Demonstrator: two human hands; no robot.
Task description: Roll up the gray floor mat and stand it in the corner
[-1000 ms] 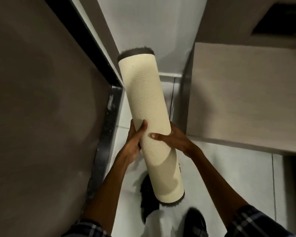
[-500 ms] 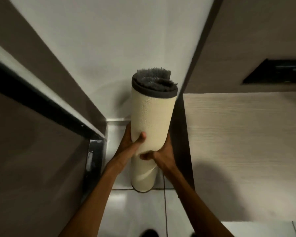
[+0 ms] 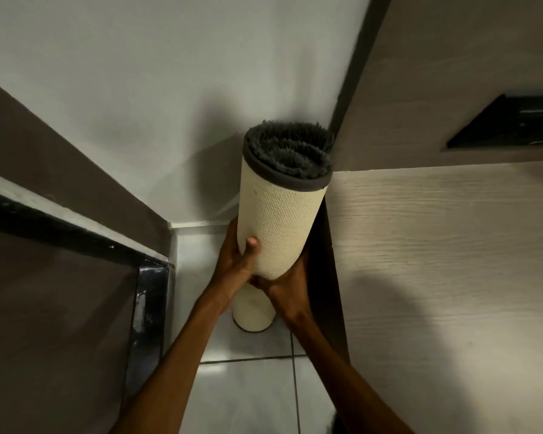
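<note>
The floor mat (image 3: 279, 220) is rolled into a tight tube, cream textured backing outward and gray pile showing at its top end. It stands upright on the white tiled floor (image 3: 248, 389) in the corner, its lower end touching the tile. My left hand (image 3: 237, 261) grips its left side, thumb pressed on the front. My right hand (image 3: 290, 281) holds it from the right and below, fingers hidden behind the roll. The roll's upper part is close to the cabinet at the right.
A pale wood-grain cabinet (image 3: 436, 261) rises at the right, with a dark recess (image 3: 508, 126) higher up. A white wall (image 3: 170, 104) forms the back of the corner. A dark door and black frame (image 3: 148, 308) close the left side. The floor strip between them is narrow.
The roll went from tilted and lifted above the floor to upright in the corner with its lower end on the tile. Both hands stayed on it; my view moved closer.
</note>
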